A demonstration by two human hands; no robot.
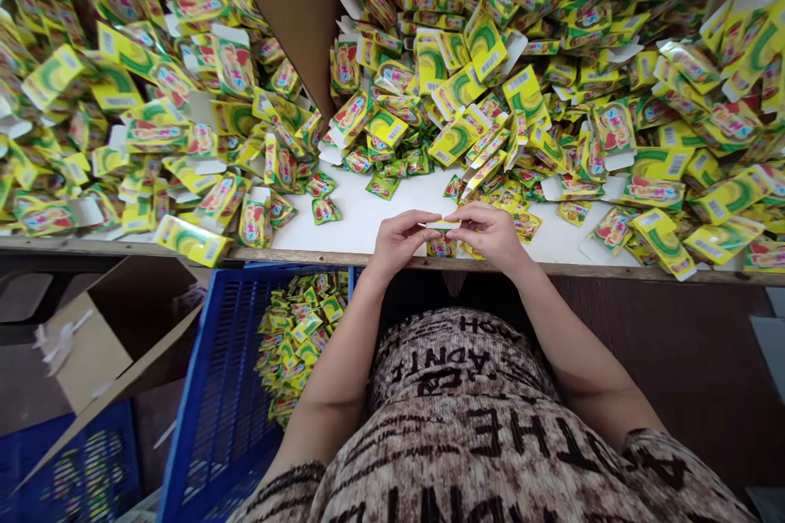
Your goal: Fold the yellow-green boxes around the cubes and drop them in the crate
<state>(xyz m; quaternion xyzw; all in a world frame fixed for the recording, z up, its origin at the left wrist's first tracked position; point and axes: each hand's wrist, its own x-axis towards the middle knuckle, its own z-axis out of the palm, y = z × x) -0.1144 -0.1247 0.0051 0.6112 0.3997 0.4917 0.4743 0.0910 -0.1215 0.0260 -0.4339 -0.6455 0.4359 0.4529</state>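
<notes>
Between my two hands, over the front edge of the white table [361, 233], is a small yellow-green box [442, 225] with a white flap or edge facing up. My left hand [401, 239] pinches its left end, and my right hand [491, 235] grips its right end. Just below the box a small green candy packet [440, 247] shows in part. Several yellow packets [512, 200] lie beside my right hand. Green packets [325, 210] rest on the table to the left of my left hand.
Large heaps of yellow-green boxes [527, 98] cover the back and both sides. A cardboard divider [288, 0] stands between heaps. Below the table's left side are a blue crate [208, 392] holding filled boxes [307, 327] and an open carton [91, 343].
</notes>
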